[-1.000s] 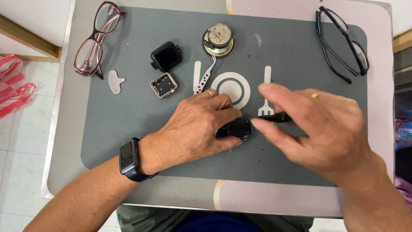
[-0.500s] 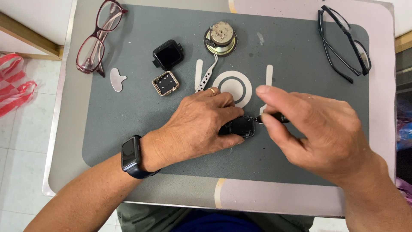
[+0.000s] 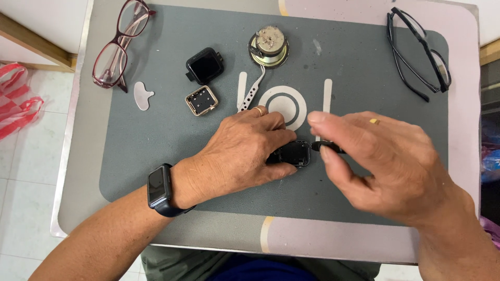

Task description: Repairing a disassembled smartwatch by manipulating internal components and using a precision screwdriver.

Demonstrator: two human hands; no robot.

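1. Pinned under the left hand [image 3: 237, 153], a small black watch case [image 3: 292, 154] lies on the grey mat [image 3: 156, 151].
2. Right hand [image 3: 385, 166] pinches a dark slim tool [image 3: 325, 147] at its edge.
3. Light, rigid and probably fragile, it is best held by its sides.

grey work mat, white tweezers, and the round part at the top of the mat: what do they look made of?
Grey work mat: looks like soft rubber or silicone, matte, faintly grainy, with rounded corners; cannot tell which.
White tweezers: probably plastic or ceramic, smooth opaque white with a row of small holes; no metal shine.
Round part: metal, brassy rim with a dull silver centre that catches light.
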